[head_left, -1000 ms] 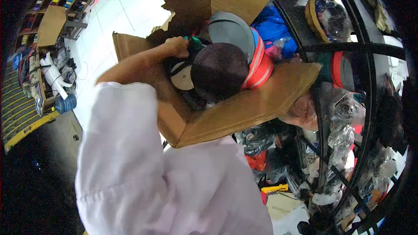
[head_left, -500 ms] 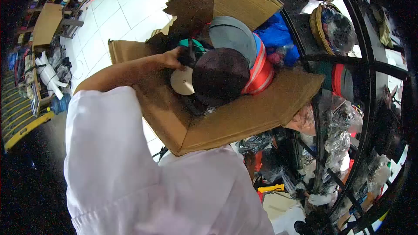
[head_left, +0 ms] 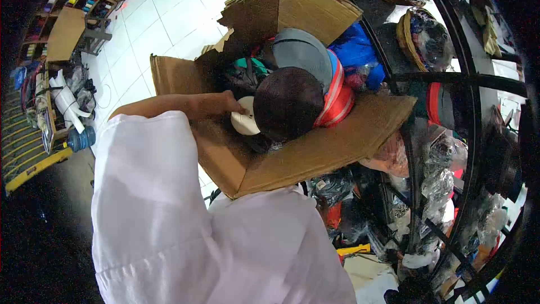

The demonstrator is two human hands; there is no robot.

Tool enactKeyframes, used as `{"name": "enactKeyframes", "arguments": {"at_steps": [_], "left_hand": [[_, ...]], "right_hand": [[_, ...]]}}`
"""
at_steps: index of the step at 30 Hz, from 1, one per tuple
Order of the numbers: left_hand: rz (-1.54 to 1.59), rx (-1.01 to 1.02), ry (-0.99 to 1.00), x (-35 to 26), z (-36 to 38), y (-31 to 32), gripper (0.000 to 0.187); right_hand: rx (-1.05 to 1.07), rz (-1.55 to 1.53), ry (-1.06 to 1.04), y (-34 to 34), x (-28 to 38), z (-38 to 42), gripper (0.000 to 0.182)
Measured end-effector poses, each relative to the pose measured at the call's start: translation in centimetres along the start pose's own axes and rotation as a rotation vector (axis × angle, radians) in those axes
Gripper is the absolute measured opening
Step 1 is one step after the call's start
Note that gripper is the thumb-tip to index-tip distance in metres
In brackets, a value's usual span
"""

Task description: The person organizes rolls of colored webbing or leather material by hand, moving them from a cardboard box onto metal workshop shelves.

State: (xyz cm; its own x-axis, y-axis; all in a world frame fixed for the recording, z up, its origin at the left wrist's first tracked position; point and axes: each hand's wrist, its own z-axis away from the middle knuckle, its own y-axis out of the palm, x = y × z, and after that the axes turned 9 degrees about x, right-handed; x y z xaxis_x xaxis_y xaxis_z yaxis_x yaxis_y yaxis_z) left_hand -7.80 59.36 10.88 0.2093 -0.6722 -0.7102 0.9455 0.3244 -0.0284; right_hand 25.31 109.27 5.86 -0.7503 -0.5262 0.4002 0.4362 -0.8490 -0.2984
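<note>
My left hand (head_left: 226,103) reaches from the left into an open cardboard box (head_left: 315,155). Its fingers are closed at the edge of a round cream roll (head_left: 243,121), with part of the grip hidden. Right beside the cream roll lies a large dark brown roll (head_left: 288,104), overlapping it. Behind that are a grey roll (head_left: 301,53) and a red strap roll (head_left: 337,98) with pale stripes. A black bundle (head_left: 244,79) and a green item (head_left: 256,66) sit beyond my fingers. My right hand is out of view.
A black metal rack (head_left: 455,81) stands on the right, with wicker baskets (head_left: 408,39) and plastic-wrapped goods (head_left: 439,160). A blue plastic bag (head_left: 357,48) lies behind the box. On the left are white tiled floor (head_left: 169,17), shelves and a blue water bottle (head_left: 81,138).
My left hand has let go of the black bundle and moved down to the cream roll. The view has shifted slightly, and the bundle now lies in the box.
</note>
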Motion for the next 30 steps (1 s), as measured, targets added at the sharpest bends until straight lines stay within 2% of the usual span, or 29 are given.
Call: {"name": "enactKeyframes", "arguments": {"at_steps": [2, 4, 5, 6, 7, 8, 10, 11, 12, 13, 14, 16, 18, 19, 20, 22, 24, 25, 26, 27, 28, 29, 30], "left_hand": [[-0.113, -0.061, -0.022, 0.1, 1.1, -1.7, 0.058], [-0.346, -0.260, -0.170, 1.5, 4.4, -2.2, 0.059], [-0.560, 0.213, -0.438, 10.0, -2.8, -5.3, 0.041], [-0.650, -0.050, -0.433, 1.7, 3.4, -6.3, 0.038], [-0.736, -0.259, -0.417, -5.2, 8.3, -6.1, 0.034], [-0.799, -0.436, -0.373, -10.2, 11.7, -6.3, 0.032], [-0.832, -0.672, -0.101, -20.1, 16.6, -5.9, 0.027], [-0.807, -0.708, 0.089, -25.3, 18.3, -5.0, 0.027], [-0.713, -0.514, 0.319, -30.0, 19.3, -4.2, 0.036], [-0.414, -0.560, 0.381, -32.3, 19.1, -2.7, 0.034], [-0.456, -0.569, 0.442, -34.9, 17.7, -1.4, 0.034], [-0.298, -0.512, 0.744, -39.6, 14.8, 2.1, 0.033], [-0.046, -0.295, 0.917, -43.8, 11.3, 5.8, 0.033], [-0.125, -0.274, 0.944, -47.1, 10.4, 7.1, 0.034], [-0.197, -0.249, 0.971, -49.7, 9.9, 7.8, 0.034], [-0.298, -0.217, 1.092, -55.0, 8.3, 9.3, 0.034], [-0.170, -0.205, 1.148, -60.8, 7.6, 11.1, 0.036], [-0.368, -0.199, 1.130, -64.2, 8.1, 10.6, 0.051], [-0.066, -0.001, 1.241, -67.4, 6.7, 11.5, 0.062], [-0.207, -0.051, 1.429, -70.6, 6.6, 11.2, 0.066], [-0.289, -0.114, 1.553, -73.8, 6.4, 10.6, 0.060], [-0.435, -0.280, 1.631, -76.4, 6.5, 10.1, 0.053], [-0.445, -0.401, 1.739, -79.1, 5.8, 9.8, 0.045]], "right_hand": [[-0.001, 0.001, -0.049, -0.2, 0.6, -0.4, 0.029], [-0.032, 0.000, -0.147, -1.0, 2.3, -0.7, 0.030], [-0.090, 0.008, -0.260, -1.9, 4.0, -0.9, 0.030], [-0.183, 0.023, -0.366, -3.2, 6.0, -0.5, 0.030], [-0.220, -0.040, -0.382, -4.6, 12.1, 2.9, 0.036], [-0.371, 0.048, -0.456, -6.0, 17.4, 6.2, 0.033], [-0.465, 0.092, -0.702, -9.4, 24.6, 10.6, 0.043], [-0.506, 0.067, -0.828, -10.8, 29.3, 14.2, 0.049], [-0.484, 0.107, -0.954, -12.3, 32.9, 17.6, 0.053], [-0.565, 0.202, -1.139, -12.4, 34.6, 19.0, 0.059], [-0.631, 0.235, -1.232, -12.6, 35.8, 20.1, 0.065], [-0.780, 0.384, -1.354, -13.5, 36.0, 22.0, 0.076], [-1.108, 0.407, -1.411, -16.1, 35.1, 24.4, 0.073], [-1.164, 0.328, -1.280, -17.9, 33.1, 26.2, 0.072], [-1.223, 0.261, -1.307, -19.5, 32.6, 27.9, 0.074], [-1.432, 0.378, -1.334, -23.9, 31.6, 30.9, 0.075], [-1.635, 0.428, -1.382, -27.9, 31.1, 33.9, 0.074], [-1.593, 0.241, -1.466, -30.6, 30.7, 34.3, 0.068], [-1.608, 0.120, -1.566, -33.2, 30.9, 35.6, 0.064], [-1.554, -0.010, -1.657, -35.6, 31.3, 37.4, 0.055], [-1.554, -0.068, -1.634, -38.2, 31.5, 39.1, 0.046], [-1.606, -0.143, -1.709, -41.5, 32.1, 40.8, 0.042], [-1.677, -0.226, -1.594, -44.0, 32.6, 42.7, 0.040]]}}
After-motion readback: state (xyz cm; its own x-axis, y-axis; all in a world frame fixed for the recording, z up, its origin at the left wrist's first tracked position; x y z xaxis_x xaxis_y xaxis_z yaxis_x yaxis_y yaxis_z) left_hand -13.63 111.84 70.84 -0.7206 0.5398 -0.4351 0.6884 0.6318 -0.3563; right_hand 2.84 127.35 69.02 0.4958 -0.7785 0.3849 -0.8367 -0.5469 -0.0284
